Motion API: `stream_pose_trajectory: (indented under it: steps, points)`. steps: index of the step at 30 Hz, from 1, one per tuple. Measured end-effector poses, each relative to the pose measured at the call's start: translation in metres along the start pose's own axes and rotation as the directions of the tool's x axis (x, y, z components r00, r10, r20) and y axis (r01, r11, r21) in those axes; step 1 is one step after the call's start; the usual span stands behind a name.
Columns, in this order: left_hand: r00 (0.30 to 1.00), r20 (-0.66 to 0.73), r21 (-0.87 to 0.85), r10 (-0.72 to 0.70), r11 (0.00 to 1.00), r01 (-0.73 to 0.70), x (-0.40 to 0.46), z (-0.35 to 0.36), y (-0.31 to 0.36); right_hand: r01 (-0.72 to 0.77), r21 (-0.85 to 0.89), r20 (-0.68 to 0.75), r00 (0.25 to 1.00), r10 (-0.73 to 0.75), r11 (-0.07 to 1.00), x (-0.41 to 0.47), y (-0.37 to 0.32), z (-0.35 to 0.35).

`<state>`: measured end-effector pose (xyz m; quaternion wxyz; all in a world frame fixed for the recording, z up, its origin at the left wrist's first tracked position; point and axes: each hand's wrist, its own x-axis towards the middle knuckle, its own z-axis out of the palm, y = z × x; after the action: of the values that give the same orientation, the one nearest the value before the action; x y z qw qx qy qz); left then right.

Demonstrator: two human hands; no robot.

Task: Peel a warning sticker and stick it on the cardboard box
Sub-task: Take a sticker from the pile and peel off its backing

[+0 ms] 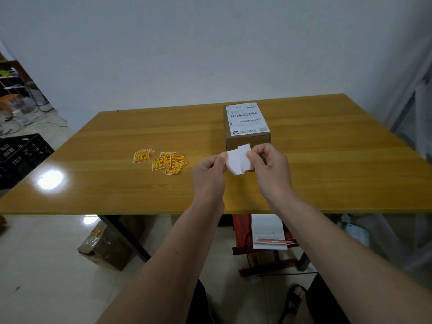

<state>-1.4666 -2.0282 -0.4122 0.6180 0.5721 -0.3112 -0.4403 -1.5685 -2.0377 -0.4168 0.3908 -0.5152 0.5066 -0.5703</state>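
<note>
A person's two bare hands work a warning sticker (238, 161) above the wooden bench (327, 141), its white backing side turned to the camera and its printed face hidden. The left hand (210, 170) pinches the sheet's left edge between thumb and fingers (223, 156); the right hand (268, 163) pinches the right edge, its other fingers curled in toward the palm. The paper bows between the two grips and shows a stepped upper edge, which suggests the sticker and its liner are starting to part, though the separation cannot be confirmed from this side.

The cardboard box (247, 139) stands just beyond the hands, toward the far edge of the bench and right of centre, a white shipping label (246, 119) with barcodes covering most of its top. Its plain brown front wall faces the person. A loose cluster of spare yellow-and-red warning stickers (161, 160) lies on the bench to the left of the hands, well apart from the box.

The step in hand appears to be the peel itself. The next move calls for drawing the liner fully away without letting the adhesive side fold onto itself, then carrying the sticker forward to a bare cardboard face, likely the front wall, and pressing it flat clear of the barcodes.
</note>
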Motion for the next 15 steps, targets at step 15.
stream_pose_trajectory:
  steps: [15]
  points:
    - [0.985,0.165,-0.117,-0.044,0.991,0.064,0.0045,-0.0079,-0.0021,-0.08,-0.011,0.135,0.988,0.081,0.997,-0.0023,-0.0054,-0.0004]
